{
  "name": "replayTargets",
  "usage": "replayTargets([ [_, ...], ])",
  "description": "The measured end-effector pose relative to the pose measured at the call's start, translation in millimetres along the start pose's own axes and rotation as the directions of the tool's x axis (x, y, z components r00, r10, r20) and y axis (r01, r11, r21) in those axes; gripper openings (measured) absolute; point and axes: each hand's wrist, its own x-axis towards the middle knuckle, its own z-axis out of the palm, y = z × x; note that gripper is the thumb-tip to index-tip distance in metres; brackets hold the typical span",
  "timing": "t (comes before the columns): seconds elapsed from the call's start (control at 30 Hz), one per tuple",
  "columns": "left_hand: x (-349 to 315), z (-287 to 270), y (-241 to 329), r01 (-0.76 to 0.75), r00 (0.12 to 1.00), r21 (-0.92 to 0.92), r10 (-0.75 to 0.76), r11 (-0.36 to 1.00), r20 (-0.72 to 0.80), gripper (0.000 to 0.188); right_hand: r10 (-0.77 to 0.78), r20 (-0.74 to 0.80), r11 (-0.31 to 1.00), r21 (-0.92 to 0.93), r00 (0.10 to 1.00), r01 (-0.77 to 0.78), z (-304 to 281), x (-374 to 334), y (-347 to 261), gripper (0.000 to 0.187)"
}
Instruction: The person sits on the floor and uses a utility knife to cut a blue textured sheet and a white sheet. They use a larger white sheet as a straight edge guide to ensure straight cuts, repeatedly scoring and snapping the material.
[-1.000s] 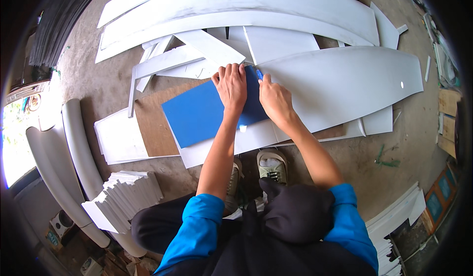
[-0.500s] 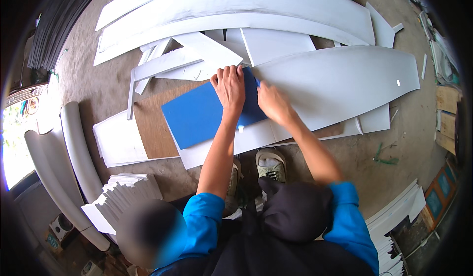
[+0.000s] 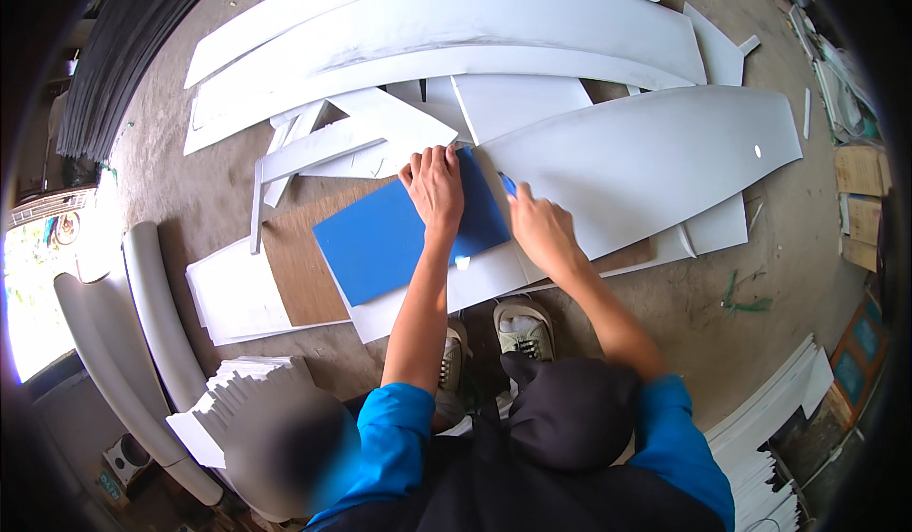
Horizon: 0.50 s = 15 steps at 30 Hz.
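Note:
A blue rectangular board (image 3: 370,242) lies on a white sheet (image 3: 380,318) on the floor in front of me. My left hand (image 3: 437,190) presses on the board's upper right part, its fingers bent over the far edge. Just right of the board, my right hand (image 3: 543,228) is closed around a blue utility knife (image 3: 508,183); only its front end shows past the fingers. The knife is apart from the board's right edge, above the pale sheet material. Its blade cannot be made out.
Long curved white panels (image 3: 437,24) lie across the far side, and a large rounded panel (image 3: 655,152) is at right. A brown wooden board (image 3: 299,266) sits left of the blue one. White offcuts (image 3: 252,380) are stacked at lower left, near curled sheets (image 3: 157,294).
My right hand has moved away from the blue board's edge to the right and nearer to me, with the knife. My left hand stays on the board. The whole view has shifted slightly.

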Motion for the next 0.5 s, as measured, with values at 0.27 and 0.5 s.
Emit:
replayTargets([
  [0.27,0,-2,-2,0.02,0.999,-0.03,-0.018,0.999,0.048,0.026,-0.053,-0.108,0.999,-0.007,0.993,0.052,30,41,-10,0.019],
  [0.5,0,0,1,0.011,0.998,-0.013,-0.01,1.0,0.06,0.027,-0.005,-0.063,1.0,-0.005,0.998,0.005,37,56,-11,0.015],
])
